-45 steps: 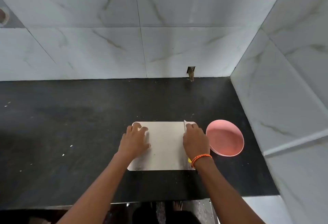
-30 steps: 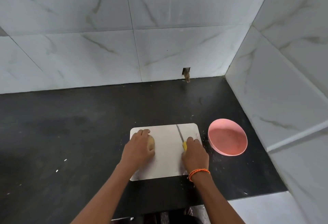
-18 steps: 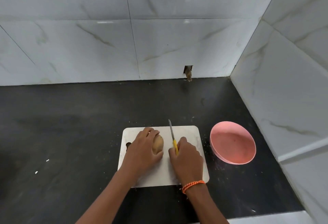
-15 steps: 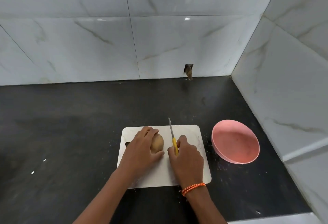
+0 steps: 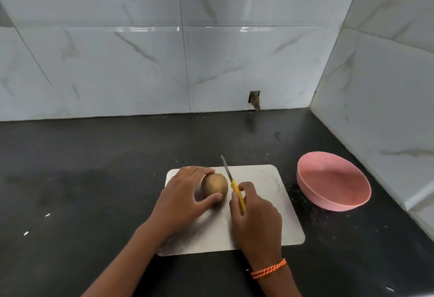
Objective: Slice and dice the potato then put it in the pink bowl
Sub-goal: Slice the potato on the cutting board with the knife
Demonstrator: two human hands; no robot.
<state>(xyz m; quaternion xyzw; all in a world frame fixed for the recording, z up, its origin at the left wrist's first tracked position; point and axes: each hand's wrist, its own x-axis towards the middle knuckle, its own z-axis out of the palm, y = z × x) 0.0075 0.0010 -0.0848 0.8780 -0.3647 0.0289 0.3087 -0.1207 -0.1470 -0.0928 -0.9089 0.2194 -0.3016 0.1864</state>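
Gripping round potato (image 5: 215, 186), yellow-handled knife (image 5: 232, 185) beside

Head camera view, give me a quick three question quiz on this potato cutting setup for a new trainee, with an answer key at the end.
1. True or false: the potato has already been cut into slices.
2. Which hand holds the knife? A. left hand B. right hand C. neither
3. Fill in: the pink bowl stands on the black counter, to the ____ of the cutting board.

Key
1. False. It is whole, lying on the board under the left hand's fingers and thumb.
2. B. The right hand grips the yellow handle, with the blade beside the potato.
3. Right. The bowl holds no potato.
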